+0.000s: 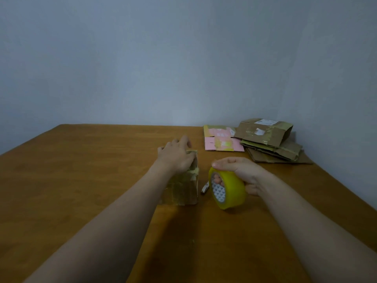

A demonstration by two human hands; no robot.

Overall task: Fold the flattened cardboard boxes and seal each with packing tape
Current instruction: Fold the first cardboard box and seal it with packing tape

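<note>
Tape roll (228, 190), gripped on edge in the right hand (242, 172), is held just right of the small upright box (183, 190), its top pressed by the flat-fingered left hand (175, 156).

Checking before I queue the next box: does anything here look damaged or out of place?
The small box under the left hand has wrinkled, uneven tape at its top edge. On the far-right pile, the top brown box bulges open with torn label remnants.
</note>
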